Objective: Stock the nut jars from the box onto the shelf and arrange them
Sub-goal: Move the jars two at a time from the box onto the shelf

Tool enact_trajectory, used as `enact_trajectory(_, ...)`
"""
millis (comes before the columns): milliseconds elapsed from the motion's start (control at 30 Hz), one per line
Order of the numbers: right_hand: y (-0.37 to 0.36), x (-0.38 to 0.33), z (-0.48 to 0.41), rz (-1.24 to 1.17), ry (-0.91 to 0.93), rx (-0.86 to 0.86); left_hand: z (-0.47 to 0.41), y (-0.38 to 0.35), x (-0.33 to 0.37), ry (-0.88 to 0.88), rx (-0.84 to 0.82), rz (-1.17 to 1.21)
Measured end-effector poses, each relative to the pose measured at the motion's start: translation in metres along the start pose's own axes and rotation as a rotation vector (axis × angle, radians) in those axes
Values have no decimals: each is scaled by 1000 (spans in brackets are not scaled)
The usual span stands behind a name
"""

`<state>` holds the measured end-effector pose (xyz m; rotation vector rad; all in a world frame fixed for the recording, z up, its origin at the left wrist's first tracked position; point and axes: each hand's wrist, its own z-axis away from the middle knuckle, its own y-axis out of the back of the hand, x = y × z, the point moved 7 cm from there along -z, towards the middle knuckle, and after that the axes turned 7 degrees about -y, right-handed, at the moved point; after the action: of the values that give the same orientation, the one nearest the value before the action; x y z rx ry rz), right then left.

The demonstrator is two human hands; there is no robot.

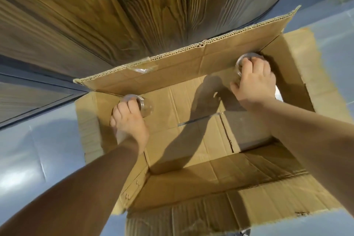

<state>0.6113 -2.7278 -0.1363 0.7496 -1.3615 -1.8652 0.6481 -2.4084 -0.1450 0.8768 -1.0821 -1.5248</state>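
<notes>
- A large cardboard box (191, 182) stands open on a grey tiled floor (28, 149), with its near and side flaps folded outward.
- Its far flap (172, 67) stands upright, close in front of a wooden panel (115, 15) that fills the far left of the view.
- The left hand (130, 122) reaches down into the far left corner of the box. Its fingers are curled over the lid end of a clear jar, the left jar (146, 108), and grip it from above.
- The left jar lies close to the box's left wall, just below the far flap. Whether it rests on the bottom or hangs lifted cannot be told.
- The right hand (254, 80) is down in the far right corner, fingers and thumb wrapped round the top of a second clear jar, the right jar (247, 57), holding it firmly.
- The right jar sits tight in the angle where the far wall meets the right wall. Only its round rim and a little of its side show past the fingers.
- The two jars are well apart, one at each far corner, with creased cardboard between them.
- A strip of clear tape (199, 119) runs along the seam of the box bottom, and the shadows of both arms fall across it.
- What the jars contain is too blurred to make out.
- Both forearms are bare and come in from the near edge of the view.
</notes>
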Motion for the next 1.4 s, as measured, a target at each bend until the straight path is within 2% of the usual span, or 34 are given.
enact_trajectory(33,2,-4,0,14,39,39,-2,3,-1,-13,52,-16)
enact_trajectory(100,2,-10,-1,27,79,59,-5,3,-4,-15,22,-36)
enact_trajectory(200,5,-6,-6,-101,-17,59,-8,4,-6,-9,-9,-18)
enact_trajectory(300,6,-1,-6,-132,-82,29,-11,7,-1,-117,-17,-107)
enact_trajectory(400,2,3,-2,-132,-84,-91,-18,5,-2,-221,-130,-146)
enact_trajectory(533,2,8,24,-142,-6,-226,-12,15,1,-250,-325,-147)
enact_trajectory(667,15,18,84,-280,-115,-394,18,40,9,-108,-442,44)
enact_trajectory(767,45,22,135,-353,-189,-441,39,82,24,-82,-346,261)
enact_trajectory(867,91,20,171,-335,-153,-432,60,126,42,-167,-384,198)
enact_trajectory(933,115,23,191,-331,-176,-417,79,135,44,-123,-466,138)
enact_trajectory(1033,138,24,200,-356,-160,-340,94,134,55,-101,-483,117)
enact_trajectory(1233,116,40,204,-349,-125,-283,113,94,86,-262,-510,105)
enact_trajectory(1400,68,56,189,-404,-132,-252,87,37,123,-419,-482,55)
